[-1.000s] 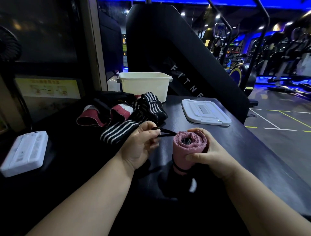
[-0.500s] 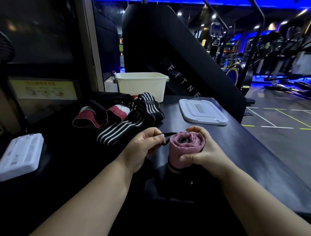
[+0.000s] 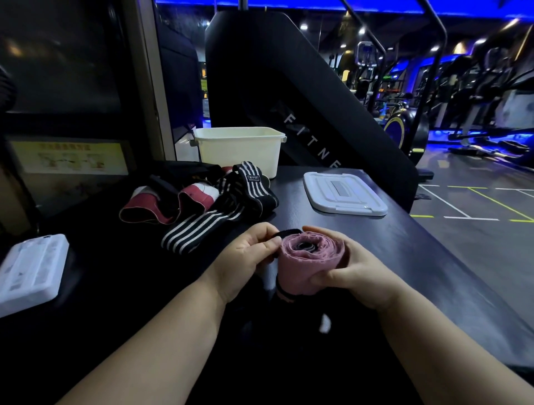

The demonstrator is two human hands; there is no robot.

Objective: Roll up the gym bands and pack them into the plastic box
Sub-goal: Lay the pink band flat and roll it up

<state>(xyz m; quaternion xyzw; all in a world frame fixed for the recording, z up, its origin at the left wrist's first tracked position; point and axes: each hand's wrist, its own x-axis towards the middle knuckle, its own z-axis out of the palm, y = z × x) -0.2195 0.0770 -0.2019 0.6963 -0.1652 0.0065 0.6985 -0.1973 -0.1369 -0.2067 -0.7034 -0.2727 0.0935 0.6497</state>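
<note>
Toward the tabletop's (image 3: 427, 277) near edge, the right hand (image 3: 357, 279) curls round an upright pink roll (image 3: 313, 266), its frayed spiral end up. The left hand (image 3: 245, 260) pinches its black strap (image 3: 286, 232). Open surface runs to the right edge. At the far edge stands the box (image 3: 239, 151), with the lid (image 3: 344, 193) to its right and loose bands (image 3: 202, 209) in front.

Black matte desk (image 3: 390, 260) is filling the foreground. Black slanted machine panel (image 3: 289, 86) lettered FITNE is rising behind it. Blue strip light (image 3: 289, 3) is glowing along the ceiling. Grey floor (image 3: 476, 245) with white and yellow lines is stretching right, dark exercise machines (image 3: 474, 95) standing beyond.
</note>
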